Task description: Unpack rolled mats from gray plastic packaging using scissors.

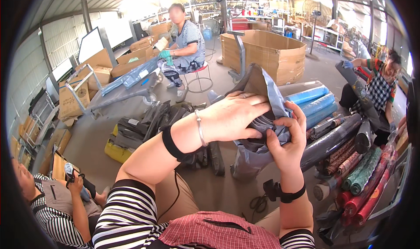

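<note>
Grey bag [251,159] stood near centre, toward three o'clock! Left hand [236,118] reached over mouth from nine, fingers partly hidden, grip impossible to tell. Right hand [288,137] pinched rim at three. Plastic looked thin, slippery; fuller lower body probably offered firmer hold.
</note>
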A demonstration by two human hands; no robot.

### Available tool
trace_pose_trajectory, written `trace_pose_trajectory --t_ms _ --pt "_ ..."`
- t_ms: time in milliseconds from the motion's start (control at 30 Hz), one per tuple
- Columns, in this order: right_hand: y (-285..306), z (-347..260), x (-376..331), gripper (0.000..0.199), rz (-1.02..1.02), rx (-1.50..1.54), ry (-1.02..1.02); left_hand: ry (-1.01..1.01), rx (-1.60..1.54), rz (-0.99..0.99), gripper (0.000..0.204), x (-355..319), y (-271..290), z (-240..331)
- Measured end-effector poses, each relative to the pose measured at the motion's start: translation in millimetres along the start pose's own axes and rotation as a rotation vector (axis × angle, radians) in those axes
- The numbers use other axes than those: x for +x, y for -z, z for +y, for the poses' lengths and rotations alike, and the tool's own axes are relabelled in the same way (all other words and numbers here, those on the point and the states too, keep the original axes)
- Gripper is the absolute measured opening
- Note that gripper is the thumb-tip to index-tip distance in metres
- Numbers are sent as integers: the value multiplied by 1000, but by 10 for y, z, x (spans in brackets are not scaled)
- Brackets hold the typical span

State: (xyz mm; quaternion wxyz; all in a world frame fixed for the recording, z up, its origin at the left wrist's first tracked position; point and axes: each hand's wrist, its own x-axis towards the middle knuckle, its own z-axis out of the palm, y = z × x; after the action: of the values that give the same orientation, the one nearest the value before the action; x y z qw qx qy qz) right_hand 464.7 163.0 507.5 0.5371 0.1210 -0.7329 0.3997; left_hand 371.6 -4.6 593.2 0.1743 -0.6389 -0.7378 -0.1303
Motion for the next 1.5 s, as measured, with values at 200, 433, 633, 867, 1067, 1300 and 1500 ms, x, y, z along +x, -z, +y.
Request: trace_pose_trajectory --t_ms 200,433,633,867,1067,1300,1500 --pt "74 -17 75 34 -30 -167 14 56 -67 -8 68 -39 -26 -123" --pt "239 37 58 48 -140 -285 -43 142 67 25 68 -123 -43 -159" --pt "273 293 -7 52 -247 -43 -356 187 -143 115 90 -99 -155 -316" --pt "280 381 -34 52 -289 -82 -315 272 -519 127 103 -200 -461 -481" --pt "250 546 -121 53 -334 -136 -311 372 -760 280 104 -265 -811 -526" --pt "326 563 -171 61 -327 -192 -85 360 -1197 370 112 -138 -789 -289" --pt "395 397 -123 70 -453 31 -283 287 -1134 386 114 -72 -738 -463"
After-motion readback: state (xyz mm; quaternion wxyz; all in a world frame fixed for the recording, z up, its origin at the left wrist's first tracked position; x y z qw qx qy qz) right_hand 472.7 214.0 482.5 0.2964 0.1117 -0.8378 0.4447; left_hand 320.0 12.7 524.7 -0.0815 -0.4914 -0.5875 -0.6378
